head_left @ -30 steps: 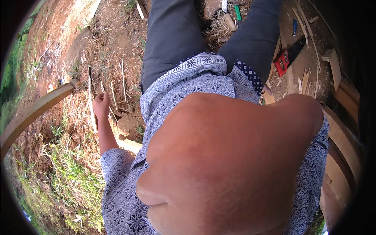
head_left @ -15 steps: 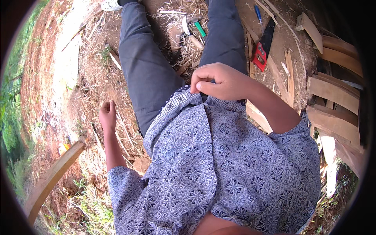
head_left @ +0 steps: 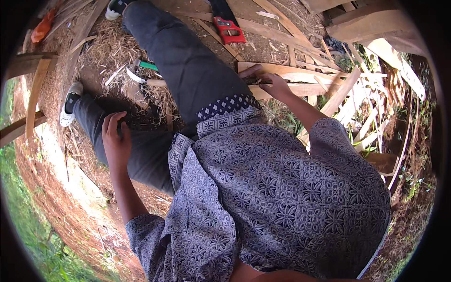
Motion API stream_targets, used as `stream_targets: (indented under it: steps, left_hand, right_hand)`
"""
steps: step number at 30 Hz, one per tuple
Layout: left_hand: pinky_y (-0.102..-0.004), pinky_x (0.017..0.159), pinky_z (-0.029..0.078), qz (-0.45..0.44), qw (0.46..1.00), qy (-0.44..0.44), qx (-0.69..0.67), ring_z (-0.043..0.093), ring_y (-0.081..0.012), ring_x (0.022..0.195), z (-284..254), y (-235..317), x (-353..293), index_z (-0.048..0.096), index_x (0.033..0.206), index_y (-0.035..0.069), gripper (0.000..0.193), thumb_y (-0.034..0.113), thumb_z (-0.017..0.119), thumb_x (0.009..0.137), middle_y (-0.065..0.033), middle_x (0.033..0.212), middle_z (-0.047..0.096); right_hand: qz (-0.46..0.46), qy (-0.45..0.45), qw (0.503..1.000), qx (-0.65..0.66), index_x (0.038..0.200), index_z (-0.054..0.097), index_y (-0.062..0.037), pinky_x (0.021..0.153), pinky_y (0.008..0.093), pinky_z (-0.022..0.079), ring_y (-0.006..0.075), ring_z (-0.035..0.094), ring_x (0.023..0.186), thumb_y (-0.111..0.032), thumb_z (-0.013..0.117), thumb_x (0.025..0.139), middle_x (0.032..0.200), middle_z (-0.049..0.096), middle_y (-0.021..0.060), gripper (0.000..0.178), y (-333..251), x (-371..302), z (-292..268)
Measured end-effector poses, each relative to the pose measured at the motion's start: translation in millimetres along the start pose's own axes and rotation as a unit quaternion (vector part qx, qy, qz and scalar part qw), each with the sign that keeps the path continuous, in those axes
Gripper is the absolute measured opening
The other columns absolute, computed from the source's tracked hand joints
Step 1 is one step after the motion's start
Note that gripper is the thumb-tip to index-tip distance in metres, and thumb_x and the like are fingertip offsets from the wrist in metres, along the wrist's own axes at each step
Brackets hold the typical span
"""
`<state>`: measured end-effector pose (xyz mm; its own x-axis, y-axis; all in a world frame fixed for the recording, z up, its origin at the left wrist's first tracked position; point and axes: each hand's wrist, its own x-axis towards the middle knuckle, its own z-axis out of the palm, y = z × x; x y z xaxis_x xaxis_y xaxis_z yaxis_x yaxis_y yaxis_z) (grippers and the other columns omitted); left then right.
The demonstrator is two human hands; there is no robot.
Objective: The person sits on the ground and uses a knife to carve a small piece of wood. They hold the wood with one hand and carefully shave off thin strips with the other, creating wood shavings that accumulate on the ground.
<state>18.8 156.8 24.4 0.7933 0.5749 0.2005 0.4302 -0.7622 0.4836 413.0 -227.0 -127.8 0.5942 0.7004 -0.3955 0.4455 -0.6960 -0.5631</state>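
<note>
My left hand [head_left: 116, 141] hangs over my left thigh, its fingers loosely curved and apart, with nothing in it. To the right, my right hand [head_left: 277, 88] reaches down beside my right thigh, thumb and fingers apart. Its fingertips are close to the end of a short reddish-brown piece of wood [head_left: 250, 71]; whether they touch it I cannot tell. Under that hand lie pale wooden boards [head_left: 298, 73]. Between my legs are a curved blade with a wooden handle [head_left: 155, 82] and a green-handled hammer [head_left: 147, 65], partly hidden by my right leg.
A red-handled handsaw [head_left: 229, 30] lies beyond my right leg. Offcuts and strips [head_left: 366, 113] are heaped at the right, below stacked timber [head_left: 376, 26]. Curved wooden pieces [head_left: 38, 98] stand at the far left, near an orange item [head_left: 43, 26]. Shavings [head_left: 112, 51] cover the ground.
My view and body have turned to the right. My right hand has gone from my waist out to the boards on the right. My left hand has risen over my left thigh, its fingers opening.
</note>
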Motion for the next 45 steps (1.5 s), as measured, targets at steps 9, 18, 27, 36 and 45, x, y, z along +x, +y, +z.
stream_targets:
  steps: [9, 18, 27, 36, 45]
  left_hand:
    - [-0.0485, 0.1, 0.049, -0.115, 0.99, 0.04, 0.076, 0.058, -0.0372, 0.124, -9.0, -41.0, -120.9, 0.065, 0.127, 0.006, 0.027, 0.013, 0.061, 0.102, -0.0164, 0.132, 0.062]
    - [-0.0591, 0.124, 0.02, -0.396, 0.905, -0.114, 0.103, 0.016, -0.0515, 0.154, 63.9, 21.1, -350.3, 0.036, 0.157, 0.006, 0.065, 0.027, 0.057, 0.099, -0.0262, 0.168, 0.016]
    - [-0.0611, 0.126, 0.009, -0.405, 0.894, -0.18, 0.062, 0.011, -0.0437, 0.158, 100.0, 16.2, -336.1, 0.04, 0.157, 0.015, 0.064, 0.033, 0.054, 0.096, -0.0147, 0.169, 0.024]
    - [-0.0643, 0.124, 0.016, -0.401, 0.882, -0.233, 0.082, 0.024, -0.0442, 0.154, 72.2, -4.7, -339.0, 0.044, 0.154, 0.012, 0.068, 0.029, 0.066, 0.093, -0.0136, 0.162, 0.039]
    - [-0.0285, 0.088, 0.057, -0.512, 0.848, 0.119, 0.067, 0.073, -0.0207, 0.101, -41.7, -51.4, -217.4, 0.072, 0.118, 0.0, 0.029, 0.02, 0.053, 0.108, -0.0141, 0.109, 0.076]
  right_hand:
    - [-0.07, 0.069, 0.981, -0.166, 0.117, 0.072, -0.013, 0.107, 0.0467, 0.045, 0.0344, 0.06, 0.118, -0.027, 0.075, 0.088, 0.116, 0.069, 0.0135, 0.032, -4.6, -28.8, 20.8]
    - [-0.105, 0.103, 0.968, -0.202, 0.142, 0.059, -0.0213, 0.112, 0.0496, 0.038, 0.0373, 0.051, 0.13, -0.031, 0.076, 0.086, 0.132, 0.062, 0.016, 0.059, -16.0, 30.1, 34.9]
    - [0.043, -0.005, 0.942, -0.334, 0.133, 0.066, -0.0182, 0.107, 0.0492, 0.043, 0.0304, 0.051, 0.13, -0.045, 0.064, 0.096, 0.132, 0.061, 0.0115, 0.046, -75.3, 42.5, 37.2]
    - [-0.114, 0.025, 0.976, -0.185, 0.133, 0.067, -0.0202, 0.107, 0.0463, 0.043, 0.03, 0.051, 0.128, -0.033, 0.068, 0.094, 0.13, 0.061, 0.0094, 0.041, -93.8, 95.0, 27.2]
    - [-0.295, -0.096, 0.95, 0.032, 0.133, 0.068, -0.0222, 0.107, 0.0435, 0.042, 0.0296, 0.051, 0.127, -0.021, 0.072, 0.091, 0.128, 0.061, 0.0073, 0.042, -150.9, 169.7, 66.5]
